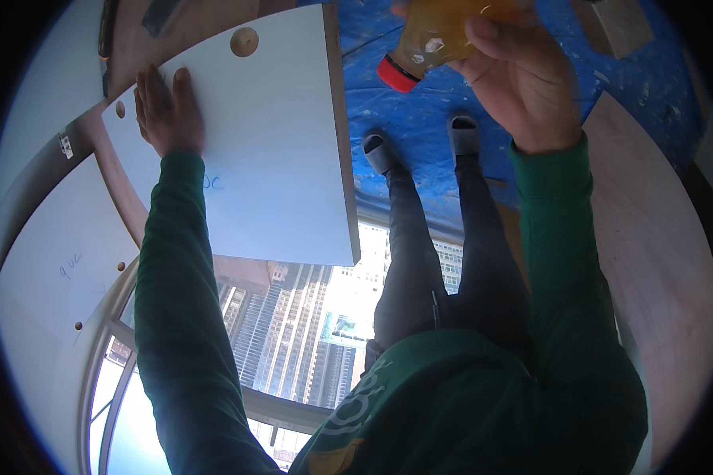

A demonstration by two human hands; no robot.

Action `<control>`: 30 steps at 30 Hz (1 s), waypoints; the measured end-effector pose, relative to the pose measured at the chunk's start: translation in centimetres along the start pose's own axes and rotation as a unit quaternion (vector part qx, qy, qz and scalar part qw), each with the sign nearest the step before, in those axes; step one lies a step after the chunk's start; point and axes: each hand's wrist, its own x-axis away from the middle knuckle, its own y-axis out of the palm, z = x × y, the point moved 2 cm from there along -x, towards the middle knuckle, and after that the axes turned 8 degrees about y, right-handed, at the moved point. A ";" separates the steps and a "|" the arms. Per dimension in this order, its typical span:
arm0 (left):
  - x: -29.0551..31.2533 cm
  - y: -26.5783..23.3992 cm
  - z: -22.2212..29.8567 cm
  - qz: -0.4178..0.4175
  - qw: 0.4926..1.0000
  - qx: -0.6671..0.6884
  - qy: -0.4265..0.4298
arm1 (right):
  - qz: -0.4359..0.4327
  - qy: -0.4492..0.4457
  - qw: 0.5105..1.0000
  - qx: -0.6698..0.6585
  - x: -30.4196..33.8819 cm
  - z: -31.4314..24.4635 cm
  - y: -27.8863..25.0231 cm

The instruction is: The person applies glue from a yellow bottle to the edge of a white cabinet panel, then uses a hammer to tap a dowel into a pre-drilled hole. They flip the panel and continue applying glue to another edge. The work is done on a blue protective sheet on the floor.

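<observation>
My right hand [523, 87] grips a clear plastic bottle [444, 36] of amber liquid at the upper edge of the view. Its red cap [397, 74] points down and to the left, with the thumb along the bottle's side. On a white board [277, 158] at the left, my left hand [169, 115] lies with its fingers stretched toward the far edge. A round hole [244, 42] is cut into the board to the right of that hand, and a smaller-looking one [120, 109] shows to its left. The bottle's upper end is cut off.
Another white panel [63, 261] with drilled holes stands at the left, near a metal hinge [65, 145]. Blue sheeting [388, 111] covers the floor under my sandals. A pale wooden panel [650, 261] leans at the right, below a block [614, 28]. Windows with tall buildings lie behind me.
</observation>
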 end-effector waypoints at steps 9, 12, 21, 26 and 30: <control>0.0 0.0 0.0 0.007 1.000 0.015 0.008 | 0.152 -0.034 0.881 0.446 0.2 -1.5 0.9; 0.0 0.0 -0.1 0.011 1.000 0.024 0.011 | 0.138 -0.004 0.844 0.518 0.8 -1.2 0.0; -0.1 -0.1 0.0 0.005 1.000 0.012 0.004 | 0.158 -0.020 0.861 0.483 0.9 -0.1 -1.0; -0.1 0.1 -0.3 0.010 1.000 0.003 0.012 | 0.168 0.078 0.944 0.272 0.6 0.6 -2.2; 0.0 0.2 -0.1 0.005 1.000 0.007 0.008 | 0.209 0.051 0.976 0.025 -0.4 2.6 -1.5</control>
